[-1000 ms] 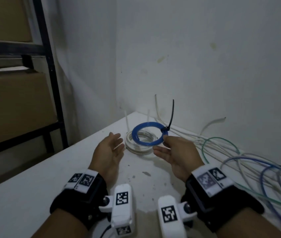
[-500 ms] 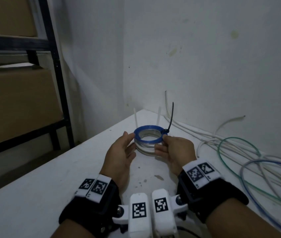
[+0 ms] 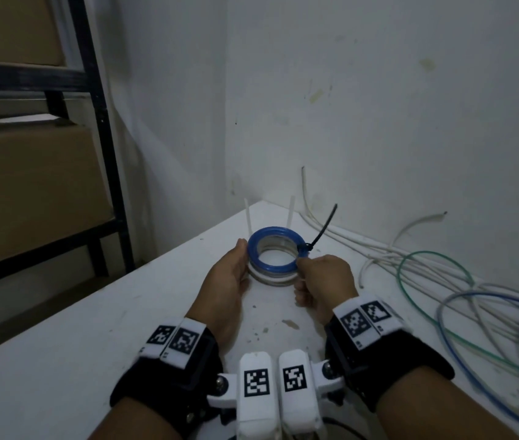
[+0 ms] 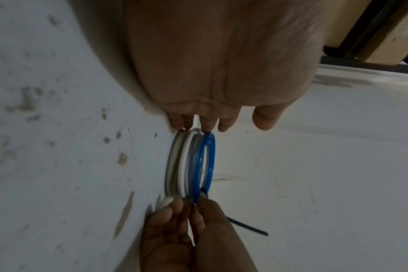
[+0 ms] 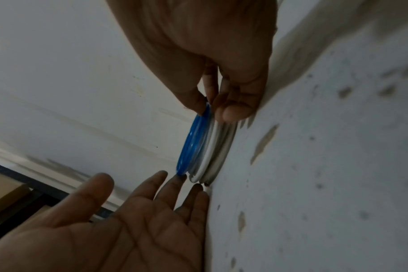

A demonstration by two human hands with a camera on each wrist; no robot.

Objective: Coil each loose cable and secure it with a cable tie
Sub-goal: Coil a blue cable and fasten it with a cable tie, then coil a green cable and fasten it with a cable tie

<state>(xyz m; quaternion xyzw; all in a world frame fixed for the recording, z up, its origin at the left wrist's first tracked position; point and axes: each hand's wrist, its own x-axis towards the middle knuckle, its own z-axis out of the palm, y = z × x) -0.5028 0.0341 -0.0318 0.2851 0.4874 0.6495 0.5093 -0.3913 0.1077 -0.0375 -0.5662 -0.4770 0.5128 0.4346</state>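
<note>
Left hand is sitting flat against the left side of the stack, fingers straight, steadying and not clamping; the right wrist view is showing its fingertips just touching the coil edges.

Glossy blue coiled cable ring is sitting on top of the pale white and grey coiled cable rings, all on the stained white tabletop near the back corner. Thin black plastic cable tie is already looped on the blue ring's right side, tail sticking up and right. Two white tie tails are standing up behind the stack.

Right hand is pinching the blue ring's right edge at the tie head, thumb and forefinger closed on it.

Bundle of loose white, green and blue cables is lying uncoiled to the right along the wall, so the task is looking well short of done.

Risks, as judgement:
- Stack is only resting ring on ring. An uneven release is likely sliding the blue ring off or skewing the pile.
- Left hand is only bracing. A sideways pull from the right is probably dragging the whole stack.
- Tie tail is untrimmed and could be snagging a sleeve or the loose cables on the next reach.
</note>
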